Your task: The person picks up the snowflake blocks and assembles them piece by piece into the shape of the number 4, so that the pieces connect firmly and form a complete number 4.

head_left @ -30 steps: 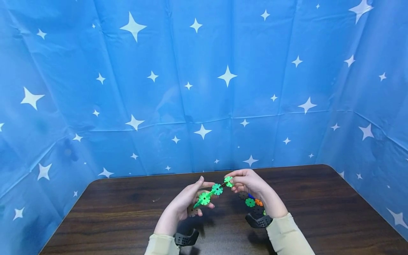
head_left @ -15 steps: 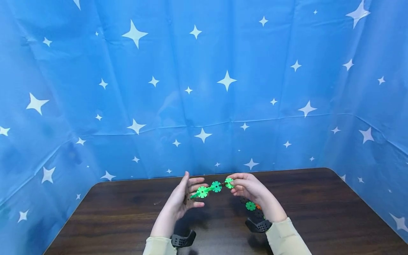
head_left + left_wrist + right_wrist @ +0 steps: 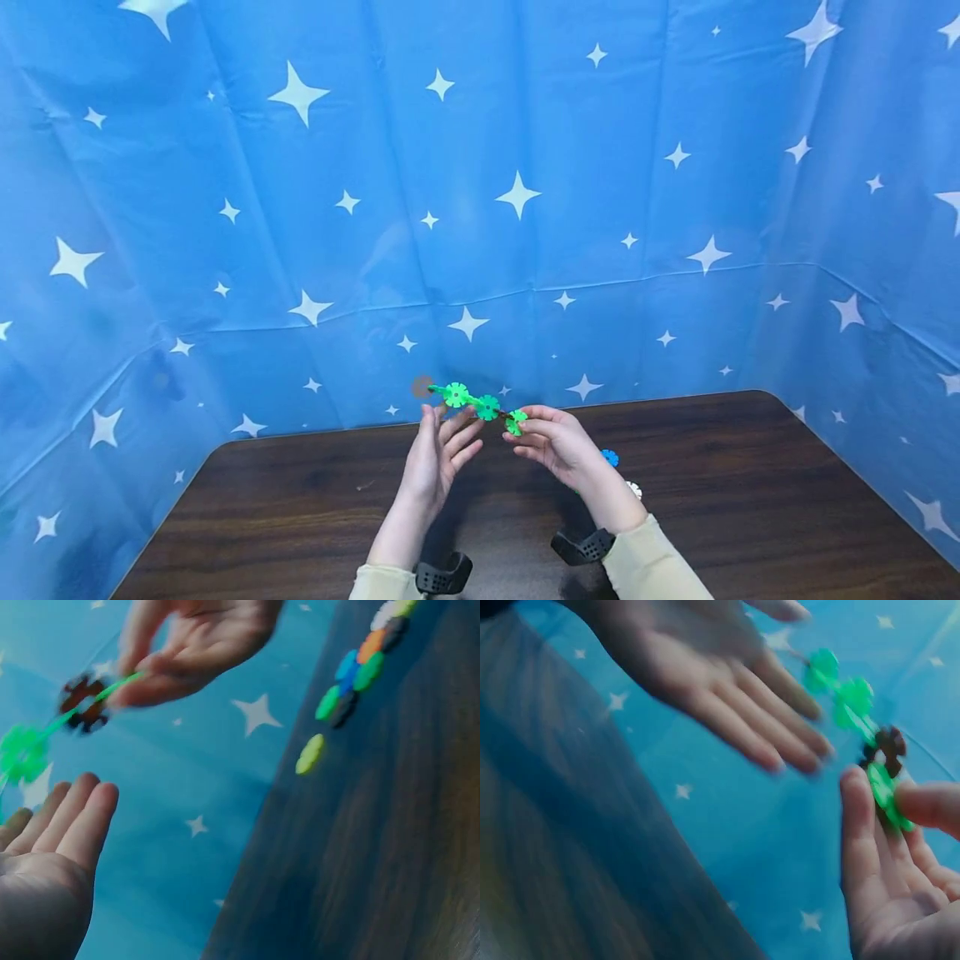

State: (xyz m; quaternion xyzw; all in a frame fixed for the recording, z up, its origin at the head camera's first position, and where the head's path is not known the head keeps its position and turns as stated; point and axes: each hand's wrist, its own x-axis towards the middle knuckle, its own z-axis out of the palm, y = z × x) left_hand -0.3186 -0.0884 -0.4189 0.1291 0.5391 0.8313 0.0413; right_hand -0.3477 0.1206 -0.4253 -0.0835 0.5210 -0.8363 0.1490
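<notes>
**Chain (image 3: 474, 402) of seven toothed discs, aloft, right end pinched**

Far left: blue backdrop (image 3: 330, 192) with white stars; one dark table (image 3: 285, 508) below.

Next: one left hand (image 3: 430, 471), open, fingers straight, palm toward the chain. Just beneath it; cannot tell whether touching. One black strap (image 3: 444, 573) at the wrist, one pale sleeve (image 3: 384, 583).

Middle: above the table, sloping down rightward. Left to right: one brown disc (image 3: 422, 387), one green edge-on, one bright green, another green edge-on, one teal-green, one brown edge-on, one bright green end disc (image 3: 513, 429). Tally: five greens, two browns.

Right: one right hand (image 3: 562, 450), gripping the end disc between thumb and fingers. Second strap (image 3: 582, 547), second sleeve (image 3: 652, 562).

Past right hand: loose discs (image 3: 369, 671) on the table, about ten in left wrist view, overlapping and blurred: roughly two blue, two black, one orange, one white, four green to yellow.
</notes>
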